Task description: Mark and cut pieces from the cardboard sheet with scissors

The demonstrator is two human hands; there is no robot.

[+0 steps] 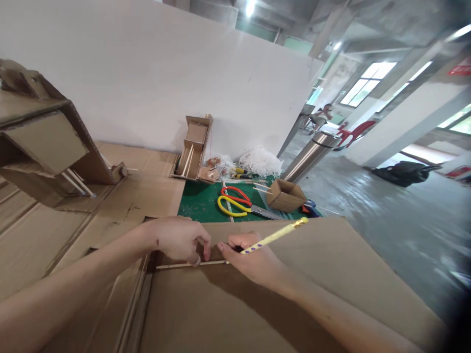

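My right hand (253, 257) is closed around a pale yellow pencil (274, 236) with purple dots. Its eraser end points up to the right, and its tip is near the right end of a thin wooden stick (174, 266). That stick lies flat on a large cardboard sheet (221, 314). My left hand (184, 240) bends over the stick, with curled fingertips pressing it against the cardboard. Part of the stick is hidden under those fingers.
Beyond the sheet, red-and-yellow-handled scissors (241, 203) lie on a green mat (195, 198). A small cardboard box (287, 196), a cardboard model (193, 152) and white string (261, 162) stand near. A larger cardboard structure (47, 142) occupies the left. A person (322, 117) sits far off.
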